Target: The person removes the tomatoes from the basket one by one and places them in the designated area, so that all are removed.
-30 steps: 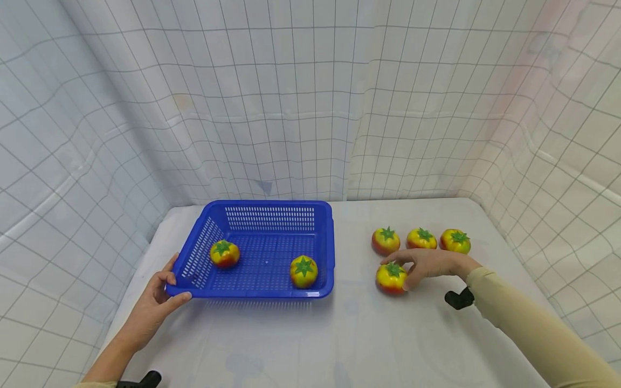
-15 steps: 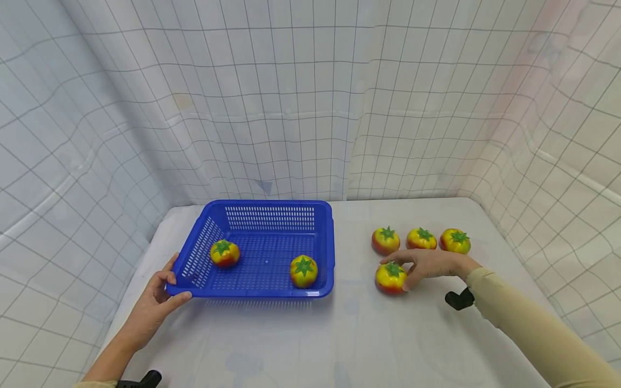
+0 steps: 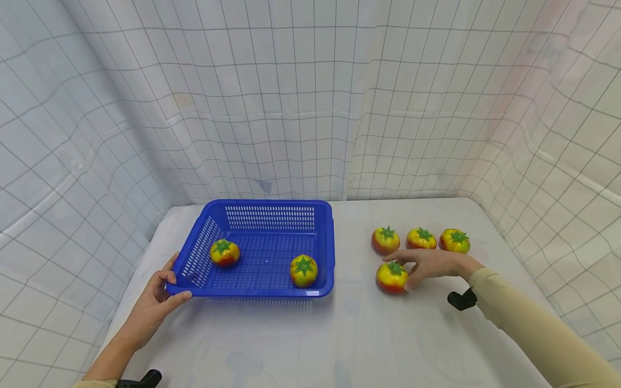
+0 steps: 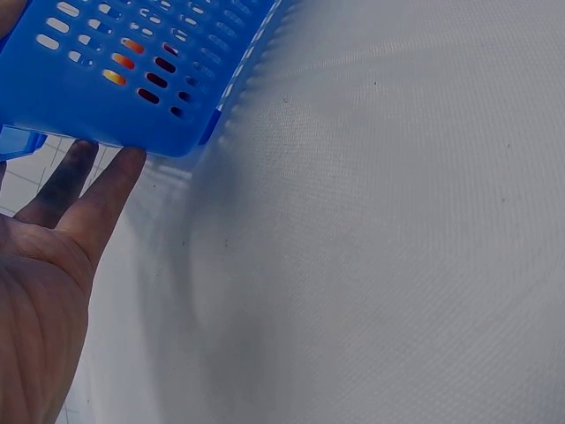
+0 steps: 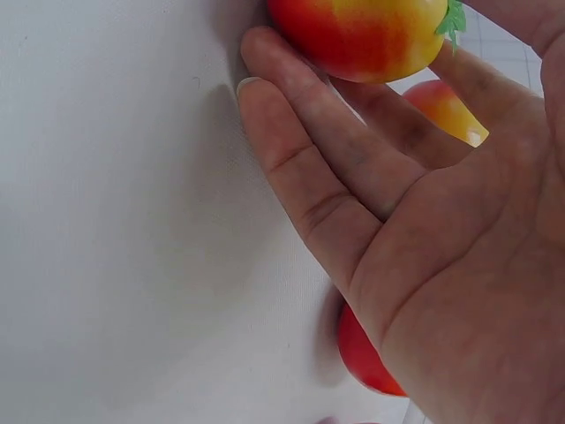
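In the head view my left hand holds the near left corner of a blue perforated plastic basket, thumb at the front rim and fingers at the side. Two yellow-red tomatoes with green star-shaped calyxes, a left one and a right one, sit in it. My right hand curves thumb and fingers round another tomato on the white table. From the right wrist view, the lower fingers lie fairly straight below this tomato. The palm side of my left hand shows in the left wrist view.
Behind the right hand, three more tomatoes stand in a row: a left, a middle and a right one. White grid-patterned curtains enclose the table at the back and both sides.
My right hand has shifted very slightly to the right, its fingers still round the tomato. The left hand and basket are practically still.
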Demonstrator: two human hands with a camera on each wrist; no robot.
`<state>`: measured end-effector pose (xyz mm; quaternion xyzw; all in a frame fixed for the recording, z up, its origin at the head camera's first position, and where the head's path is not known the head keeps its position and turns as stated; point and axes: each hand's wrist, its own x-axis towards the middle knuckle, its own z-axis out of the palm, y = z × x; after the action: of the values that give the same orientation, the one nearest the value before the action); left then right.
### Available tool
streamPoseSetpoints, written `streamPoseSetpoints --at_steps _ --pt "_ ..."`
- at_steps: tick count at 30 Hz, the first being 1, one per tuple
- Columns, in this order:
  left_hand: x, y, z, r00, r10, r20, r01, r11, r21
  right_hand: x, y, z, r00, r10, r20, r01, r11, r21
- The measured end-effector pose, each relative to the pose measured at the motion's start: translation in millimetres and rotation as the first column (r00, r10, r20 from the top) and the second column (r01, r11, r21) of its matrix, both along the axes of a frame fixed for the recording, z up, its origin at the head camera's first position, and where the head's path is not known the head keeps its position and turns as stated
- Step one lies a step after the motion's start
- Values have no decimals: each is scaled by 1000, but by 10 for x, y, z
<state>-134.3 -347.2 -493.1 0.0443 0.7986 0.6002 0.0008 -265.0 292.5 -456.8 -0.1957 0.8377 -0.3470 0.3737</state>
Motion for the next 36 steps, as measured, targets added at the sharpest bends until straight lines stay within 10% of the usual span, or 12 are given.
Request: streamPoseSetpoints --at_steps 20,36 --pt "-1 0 11 1000 6 6 -6 1000 -12 19 191 362 998 29 -57 -31 999 -21" --pt "7 11 23 1000 1 -1 -1 1000 2 -91 -306 782 982 16 -186 -37 993 -109"
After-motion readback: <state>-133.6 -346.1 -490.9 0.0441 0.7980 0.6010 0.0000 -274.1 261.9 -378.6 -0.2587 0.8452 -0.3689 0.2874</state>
